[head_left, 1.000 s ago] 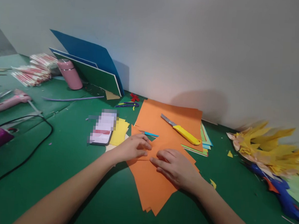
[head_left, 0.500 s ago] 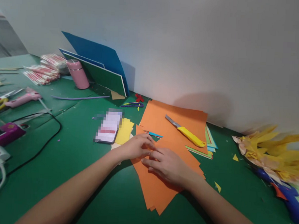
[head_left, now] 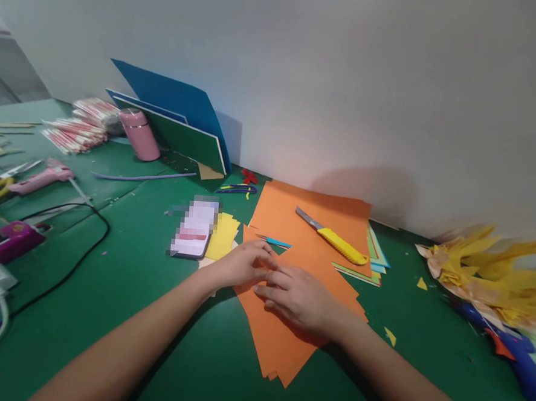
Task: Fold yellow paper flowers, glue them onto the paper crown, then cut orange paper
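Observation:
My left hand (head_left: 245, 264) and my right hand (head_left: 305, 299) meet over the front stack of orange paper (head_left: 281, 352). The left hand's thumb and fingers are bent toward each other in a pinch. Curled in from the other side, the right hand's fingers touch the left fingertips. Whatever they grip, if anything, is hidden between the fingers. A thin blue-edged strip (head_left: 278, 242) lies just beyond the left hand. Farther back, a yellow-handled knife (head_left: 338, 242) rests on another orange sheet (head_left: 295, 205).
Left of my hands lie a phone (head_left: 195, 229) and yellow paper pieces (head_left: 223, 234). A pink bottle (head_left: 140, 135) and propped boards (head_left: 176, 134) stand behind. Toward the left edge are a pink glue gun (head_left: 46, 178) and a black cable (head_left: 80, 258). Yellow paper petals (head_left: 495, 263) lie right.
My hands stay in nearly the same place over the orange paper, with fingertips still together. Only a very slight shift of the whole view shows.

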Demonstrator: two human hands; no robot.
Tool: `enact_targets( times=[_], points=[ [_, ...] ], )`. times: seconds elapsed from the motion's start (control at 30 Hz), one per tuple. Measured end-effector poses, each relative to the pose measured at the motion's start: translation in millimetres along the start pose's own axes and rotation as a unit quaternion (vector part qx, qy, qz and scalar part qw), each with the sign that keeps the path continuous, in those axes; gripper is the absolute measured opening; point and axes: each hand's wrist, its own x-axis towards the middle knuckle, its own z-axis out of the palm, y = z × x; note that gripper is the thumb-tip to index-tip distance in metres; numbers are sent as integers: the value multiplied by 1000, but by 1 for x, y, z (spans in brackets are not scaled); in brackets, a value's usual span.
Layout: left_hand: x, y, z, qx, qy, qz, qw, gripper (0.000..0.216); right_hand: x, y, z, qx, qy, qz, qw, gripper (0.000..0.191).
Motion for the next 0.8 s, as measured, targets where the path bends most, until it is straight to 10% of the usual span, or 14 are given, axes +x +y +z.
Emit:
enact_targets(
  times=[0.8],
  points=[
    [2,0,-5,21,-18,-17,999,19,-84,31,-22,-51,106,167,979,34]
  ],
)
